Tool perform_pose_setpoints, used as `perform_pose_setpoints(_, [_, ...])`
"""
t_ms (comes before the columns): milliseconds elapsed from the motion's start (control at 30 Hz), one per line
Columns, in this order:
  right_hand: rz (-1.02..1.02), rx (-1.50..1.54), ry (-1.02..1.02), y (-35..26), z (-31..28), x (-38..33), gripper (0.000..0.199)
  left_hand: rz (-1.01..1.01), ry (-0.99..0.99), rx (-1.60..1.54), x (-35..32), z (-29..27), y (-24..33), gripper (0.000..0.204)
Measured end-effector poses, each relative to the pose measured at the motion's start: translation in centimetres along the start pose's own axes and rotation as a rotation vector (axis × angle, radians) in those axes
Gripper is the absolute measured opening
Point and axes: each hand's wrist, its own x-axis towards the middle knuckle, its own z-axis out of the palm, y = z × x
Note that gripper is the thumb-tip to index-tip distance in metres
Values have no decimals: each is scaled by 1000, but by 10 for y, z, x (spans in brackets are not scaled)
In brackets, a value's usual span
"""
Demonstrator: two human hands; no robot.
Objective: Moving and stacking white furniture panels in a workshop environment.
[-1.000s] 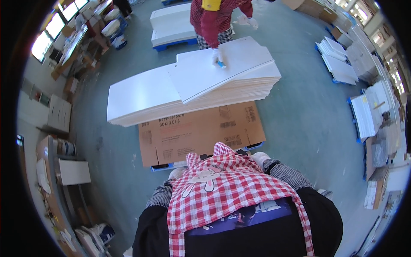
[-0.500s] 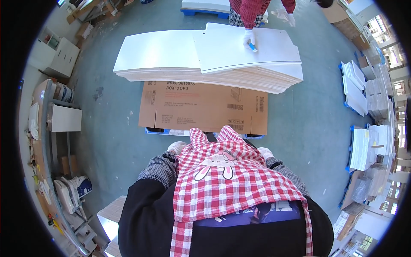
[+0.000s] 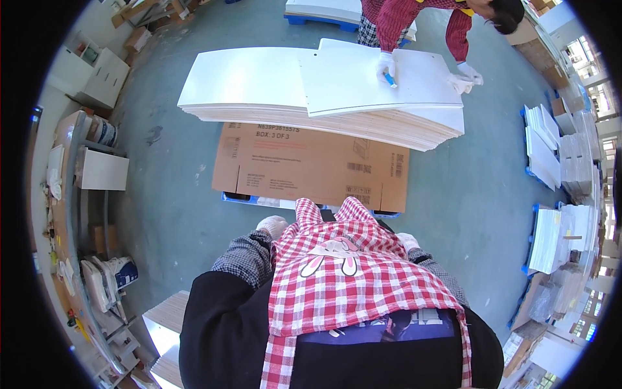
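White boards [image 3: 249, 78] are stacked at upper centre, a blue object [image 3: 390, 80] being held over them in a co-worker's hand [image 3: 385, 63]. The fingers of the left hand [image 3: 272, 225] and right hand [image 3: 407, 242] are largely screened by a checked apron [image 3: 369, 285] — their spread or grip cannot be told. A cardboard box [image 3: 311, 163] is seen at mid-frame, above both hands.

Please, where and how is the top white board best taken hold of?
Probably by its near edge, from your side, close to its left corner: the board lies flat but askew on the stack, and that corner reaches the stack's front edge. The co-worker's gloved hand is over its far part.
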Motion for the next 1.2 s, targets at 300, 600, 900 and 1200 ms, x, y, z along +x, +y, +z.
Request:
perform_pose_setpoints(300, [-82,-42,-2,-46,-16,144,33,-6,10,1,102,-22,-75,39])
perform_pose_setpoints(600, [35,116,-61,-87,9,190,24,35,-29,-191,120,-40,-135,51])
perform_pose_setpoints(900, [552,824,-110,-161,5,122,26,147,-27,-274,66,-39,-173,53])
perform_pose_setpoints(1200, [571,615,-109,-183,-28,101,24,166,4,-242,59,-46,-185,49])
